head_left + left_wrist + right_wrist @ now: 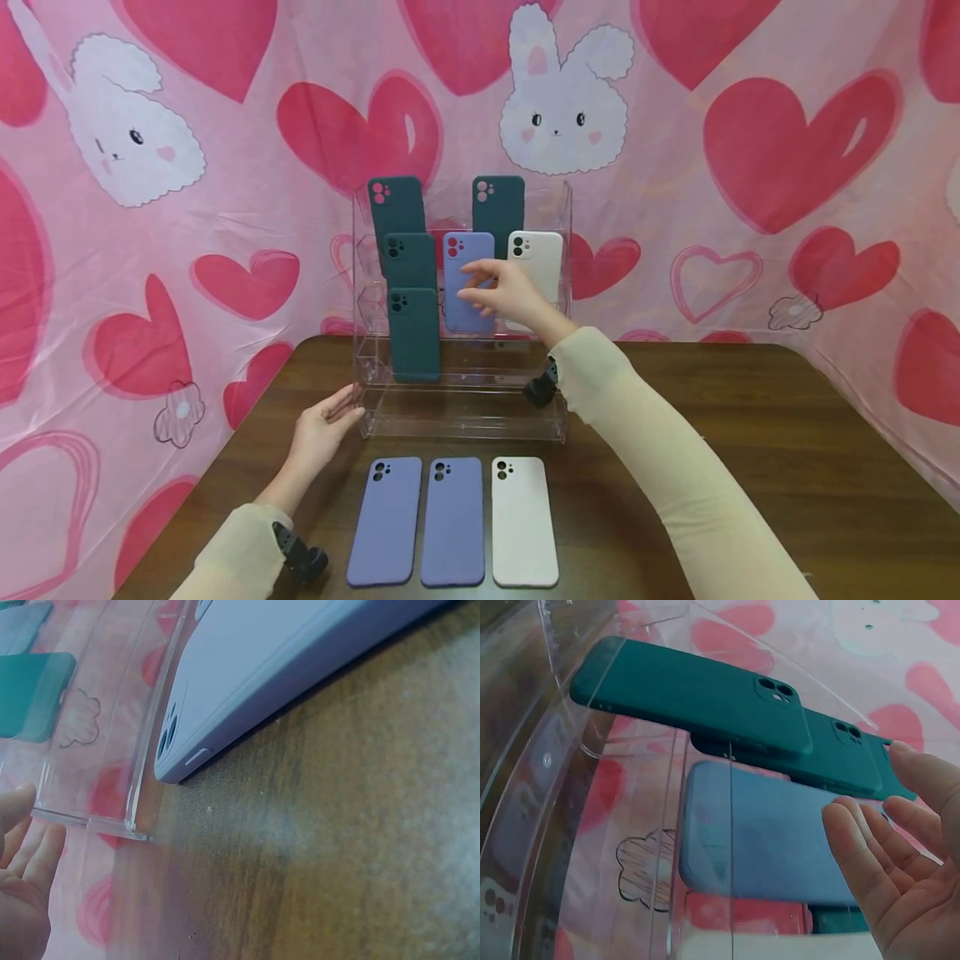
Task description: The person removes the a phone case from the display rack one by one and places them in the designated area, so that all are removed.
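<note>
Nearest: 2 flat purple phone cases (453, 525) and 1 flat white case (525, 525), side by side on brown table (750, 433). Next: left hand (318, 437), fingers extended, at near left corner of clear stand (465, 429); contact, cannot tell. Farther up, lowest filled tier: 1 green case (415, 337). Then right hand (510, 292), thumb and fingers spread, before upright purple case (471, 318), middle of next tier; touching or just apart, cannot tell. Flanking: green case left, upright white case (543, 267) right. Top tier: 2 green cases (396, 204). Last: heart-printed backdrop (810, 158).

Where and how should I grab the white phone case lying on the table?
Likely pinch the white phone case by its long edges from above: it lies flat on the table, a gap separating it from the neighbouring purple case.
</note>
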The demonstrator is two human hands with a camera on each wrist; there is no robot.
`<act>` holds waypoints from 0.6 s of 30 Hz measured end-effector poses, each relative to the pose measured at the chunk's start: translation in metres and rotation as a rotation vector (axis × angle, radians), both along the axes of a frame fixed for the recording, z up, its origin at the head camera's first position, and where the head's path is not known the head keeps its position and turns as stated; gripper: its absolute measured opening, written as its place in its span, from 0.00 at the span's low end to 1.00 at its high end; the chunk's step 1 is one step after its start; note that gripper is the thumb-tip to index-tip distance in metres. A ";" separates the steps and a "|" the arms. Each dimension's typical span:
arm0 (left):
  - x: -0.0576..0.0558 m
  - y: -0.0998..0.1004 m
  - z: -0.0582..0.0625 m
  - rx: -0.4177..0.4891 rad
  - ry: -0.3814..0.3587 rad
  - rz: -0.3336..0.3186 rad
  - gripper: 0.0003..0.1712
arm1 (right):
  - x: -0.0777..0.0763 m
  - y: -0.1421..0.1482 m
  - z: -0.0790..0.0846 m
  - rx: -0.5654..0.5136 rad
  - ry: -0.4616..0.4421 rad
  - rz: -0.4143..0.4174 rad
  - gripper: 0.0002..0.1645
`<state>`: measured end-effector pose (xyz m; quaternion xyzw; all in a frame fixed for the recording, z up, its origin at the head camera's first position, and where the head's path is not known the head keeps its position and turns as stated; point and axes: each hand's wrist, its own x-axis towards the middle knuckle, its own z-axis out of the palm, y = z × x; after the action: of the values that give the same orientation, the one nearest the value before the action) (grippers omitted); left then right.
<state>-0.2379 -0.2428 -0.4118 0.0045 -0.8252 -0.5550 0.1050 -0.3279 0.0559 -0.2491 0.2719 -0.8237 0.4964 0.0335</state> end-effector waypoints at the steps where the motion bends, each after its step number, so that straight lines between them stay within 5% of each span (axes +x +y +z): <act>1: 0.000 0.000 0.000 0.000 -0.002 0.001 0.28 | 0.000 -0.003 -0.001 0.004 -0.002 0.003 0.27; 18: 0.001 0.001 0.001 -0.007 -0.002 0.004 0.27 | 0.000 -0.041 -0.022 0.010 -0.019 0.017 0.28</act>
<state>-0.2371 -0.2417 -0.4108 0.0062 -0.8271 -0.5521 0.1052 -0.3283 0.0145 -0.2711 0.2743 -0.8241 0.4951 0.0201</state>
